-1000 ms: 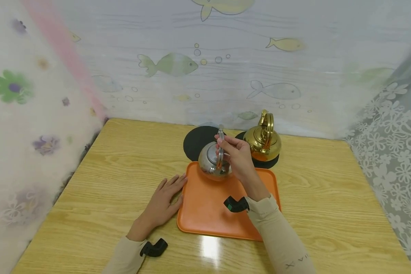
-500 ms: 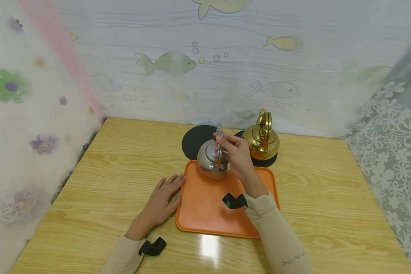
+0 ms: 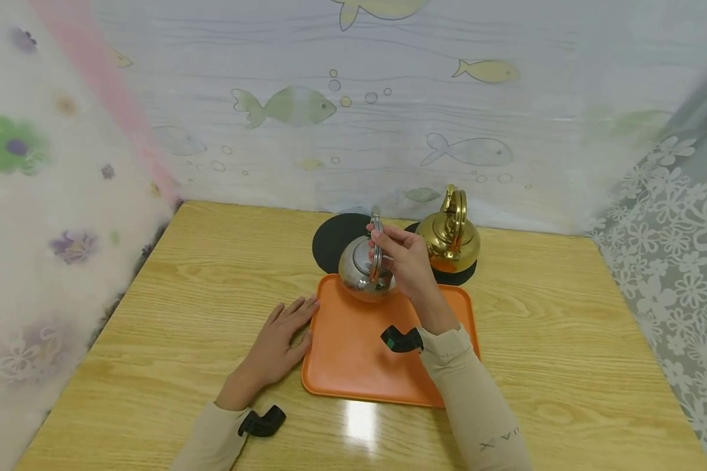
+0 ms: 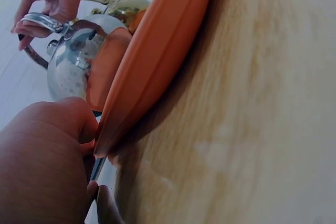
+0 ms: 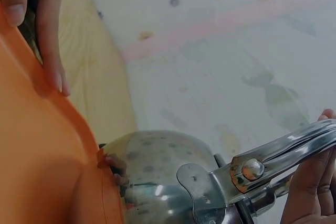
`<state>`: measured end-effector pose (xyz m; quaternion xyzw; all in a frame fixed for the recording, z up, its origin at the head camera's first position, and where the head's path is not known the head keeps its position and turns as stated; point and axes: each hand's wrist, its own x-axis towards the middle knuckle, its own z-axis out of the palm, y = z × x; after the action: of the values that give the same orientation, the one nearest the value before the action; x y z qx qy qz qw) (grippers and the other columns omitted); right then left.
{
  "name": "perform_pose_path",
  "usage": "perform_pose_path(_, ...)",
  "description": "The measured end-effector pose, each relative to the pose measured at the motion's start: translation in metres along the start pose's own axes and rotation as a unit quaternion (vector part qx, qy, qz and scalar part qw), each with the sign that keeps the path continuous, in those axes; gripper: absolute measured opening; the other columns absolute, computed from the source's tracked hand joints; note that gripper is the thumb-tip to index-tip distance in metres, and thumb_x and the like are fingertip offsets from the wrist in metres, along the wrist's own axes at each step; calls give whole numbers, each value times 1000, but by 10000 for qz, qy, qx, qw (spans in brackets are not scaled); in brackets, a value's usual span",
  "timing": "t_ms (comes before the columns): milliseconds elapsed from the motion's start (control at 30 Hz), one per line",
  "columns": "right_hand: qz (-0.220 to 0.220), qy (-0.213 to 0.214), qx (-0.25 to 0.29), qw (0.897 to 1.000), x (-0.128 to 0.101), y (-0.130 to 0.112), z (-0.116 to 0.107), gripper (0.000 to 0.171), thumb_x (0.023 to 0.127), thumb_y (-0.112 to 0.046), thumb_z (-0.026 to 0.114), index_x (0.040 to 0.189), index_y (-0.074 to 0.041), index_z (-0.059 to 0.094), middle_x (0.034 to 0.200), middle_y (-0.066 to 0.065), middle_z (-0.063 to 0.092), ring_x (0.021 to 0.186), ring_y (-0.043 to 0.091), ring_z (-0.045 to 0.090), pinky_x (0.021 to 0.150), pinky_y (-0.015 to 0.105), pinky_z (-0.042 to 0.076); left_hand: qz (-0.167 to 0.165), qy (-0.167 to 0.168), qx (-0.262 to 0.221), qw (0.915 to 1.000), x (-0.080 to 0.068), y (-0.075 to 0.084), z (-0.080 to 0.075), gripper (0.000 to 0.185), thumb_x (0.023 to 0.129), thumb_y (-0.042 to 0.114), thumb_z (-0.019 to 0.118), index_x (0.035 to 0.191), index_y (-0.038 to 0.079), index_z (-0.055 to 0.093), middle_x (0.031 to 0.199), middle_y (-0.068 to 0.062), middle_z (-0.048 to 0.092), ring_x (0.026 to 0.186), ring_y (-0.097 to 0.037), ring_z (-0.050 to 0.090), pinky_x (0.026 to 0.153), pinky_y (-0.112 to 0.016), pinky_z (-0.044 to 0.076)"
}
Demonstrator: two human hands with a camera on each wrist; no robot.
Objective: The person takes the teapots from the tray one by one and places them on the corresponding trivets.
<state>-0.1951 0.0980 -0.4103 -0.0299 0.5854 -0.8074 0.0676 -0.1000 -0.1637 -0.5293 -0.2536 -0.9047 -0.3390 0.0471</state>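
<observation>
The right hand (image 3: 409, 265) grips the handle (image 3: 377, 245) of the silver kettle (image 3: 365, 275): the fingers (image 5: 310, 182) curl over the top of the metal bail, with the kettle body hanging directly below them. The kettle sits at the far edge of the orange tray (image 3: 359, 353); whether its base touches the tray cannot be told. The handle is a flat, polished steel strip, riveted to the body through a small plate (image 5: 202, 190). It stands upright and is seen edge-on from the head view, so its arc runs away from the person. The body is round and mirror-bright and reflects the tray's orange. The spout direction cannot be told.

The left hand (image 3: 277, 340) lies flat on the wooden desk (image 3: 182, 307), fingers straight and relaxed, with the fingertips (image 5: 52, 72) touching the tray's left rim. The tray is smooth plastic, rectangular with rounded corners.

Beyond the right fingers, a gold kettle (image 3: 450, 235) stands upright on a black round mat (image 3: 456, 275). A second black mat (image 3: 332, 239) lies just left of it, behind the silver kettle. The right sleeve (image 3: 483, 418) carries small dark lettering that is too small to read.
</observation>
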Motion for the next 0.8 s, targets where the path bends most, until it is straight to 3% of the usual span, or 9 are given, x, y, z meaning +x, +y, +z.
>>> perform_pose_path(433, 21, -73, 109, 9999, -2, -2, 1, 38, 102, -3, 57, 136, 15, 56, 109, -5, 73, 77, 9, 69, 70, 21, 59, 57, 177, -30, 9998, 3, 0, 1, 52, 100, 17, 60, 151, 7, 51, 156, -10, 48, 145, -39, 42, 118, -66, 23)
perform_pose_path(800, 22, -74, -209, 9998, -2, -1, 0, 37, 102, -5, 59, 135, 13, 58, 108, -3, 74, 77, 10, 70, 72, 24, 61, -106, 30, -75, 9999, -1, 3, 1, 53, 102, 21, 58, 153, 10, 49, 157, -7, 46, 147, -36, 39, 120, -63, 21)
